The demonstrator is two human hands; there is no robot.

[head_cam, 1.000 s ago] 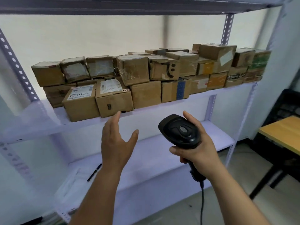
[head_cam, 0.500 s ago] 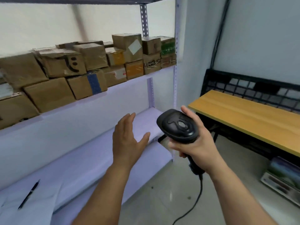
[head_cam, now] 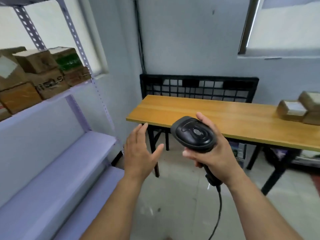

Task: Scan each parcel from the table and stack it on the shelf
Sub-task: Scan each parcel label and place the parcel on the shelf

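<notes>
My right hand [head_cam: 213, 153] grips a black corded barcode scanner [head_cam: 194, 134] at mid-frame, in front of the wooden table [head_cam: 199, 111]. My left hand [head_cam: 140, 151] hovers beside it with fingers straight, holding nothing. A few brown cardboard parcels [head_cam: 294, 110] lie at the table's far right end. On the left, the white shelf [head_cam: 57, 101] carries stacked brown parcels [head_cam: 39, 77], one with green tape.
A black wire grid panel [head_cam: 199, 87] stands behind the table against the wall. The lower shelf board [head_cam: 60, 163] is at the left. Items sit on the floor under the table [head_cam: 240, 151]. The scanner cable [head_cam: 219, 210] hangs down over the tiled floor.
The view has swung right from the shelf to the table; the parcels at the table's right end have come into sight. Both hands keep their pose, the right still holding the scanner.
</notes>
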